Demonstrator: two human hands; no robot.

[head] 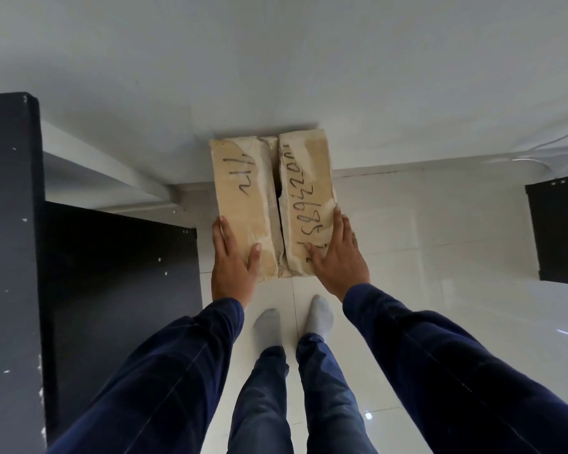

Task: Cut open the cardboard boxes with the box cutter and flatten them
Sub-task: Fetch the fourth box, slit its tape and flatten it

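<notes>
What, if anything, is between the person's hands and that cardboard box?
Nothing visible stands in the way. Both hands touch the cardboard box: the left hand lies along its left side with the thumb on top, and the right hand rests flat on its right flap.

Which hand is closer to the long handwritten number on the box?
Right. The right hand has its thumb on the near end of the handwritten number; the left hand rests on the other flap, across the centre split of the box.
</notes>
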